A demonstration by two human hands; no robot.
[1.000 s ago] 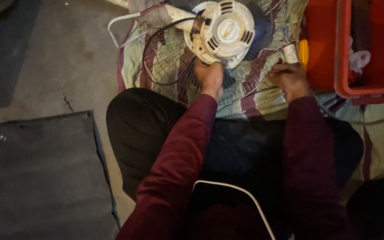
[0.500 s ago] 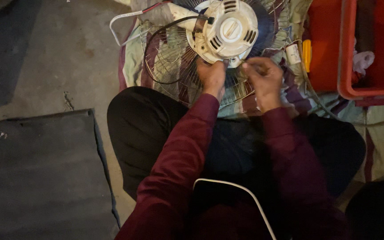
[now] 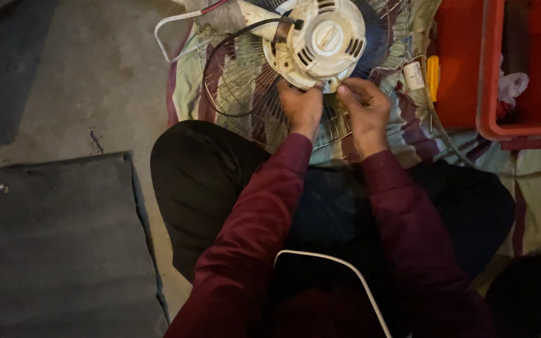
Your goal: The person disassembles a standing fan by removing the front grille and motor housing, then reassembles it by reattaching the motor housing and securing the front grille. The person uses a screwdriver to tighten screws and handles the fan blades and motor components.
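A white fan motor housing [image 3: 320,40] lies on a round wire fan guard [image 3: 252,94], on a striped cloth [image 3: 186,94] in front of me. My left hand [image 3: 302,107] grips the lower edge of the housing from below. Beside it, my right hand [image 3: 365,107] pinches a small part at the housing's bottom rim with its fingertips. The two hands nearly touch. A black cable [image 3: 220,50] loops out from the housing to the left. Dark red sleeves cover both arms.
A red plastic crate [image 3: 521,69] stands at the right, a small white and yellow item [image 3: 422,75] beside it. A white cord [image 3: 176,22] lies at the top left. A dark mat [image 3: 51,244] covers the concrete floor on my left. My legs are crossed below.
My right hand has left the small white item near the crate and moved left to the bottom of the motor housing, meeting my left hand. The left hand has stayed at the housing.
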